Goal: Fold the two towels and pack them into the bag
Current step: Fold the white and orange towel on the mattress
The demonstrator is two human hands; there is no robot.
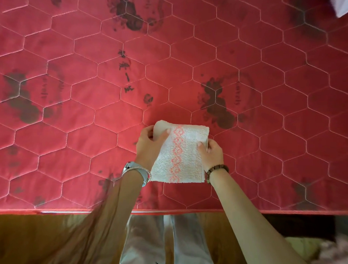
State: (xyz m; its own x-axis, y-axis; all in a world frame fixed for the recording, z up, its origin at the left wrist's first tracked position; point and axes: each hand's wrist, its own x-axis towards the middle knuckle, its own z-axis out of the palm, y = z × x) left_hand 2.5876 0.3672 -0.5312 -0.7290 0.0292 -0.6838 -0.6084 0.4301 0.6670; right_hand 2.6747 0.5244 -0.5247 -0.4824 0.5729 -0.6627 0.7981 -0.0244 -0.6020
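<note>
A small white towel [180, 153] with a pink diamond-pattern stripe lies folded into a thick rectangle on the red quilted mattress [90, 129], near its front edge. My left hand [149, 146] grips the towel's far left corner, thumb on top and fingers curled under the fold. My right hand [213, 153] pinches the right edge of the stacked layers. A watch sits on my left wrist, a bead bracelet on my right. No second towel and no bag can be identified in view.
The mattress fills most of the view, with dark flower prints and hexagon stitching. Its front edge [186, 211] runs across below my wrists, with a wooden floor beneath. A pale object [347, 7] shows at the top right corner. Soft pinkish fabric [332, 259] lies bottom right.
</note>
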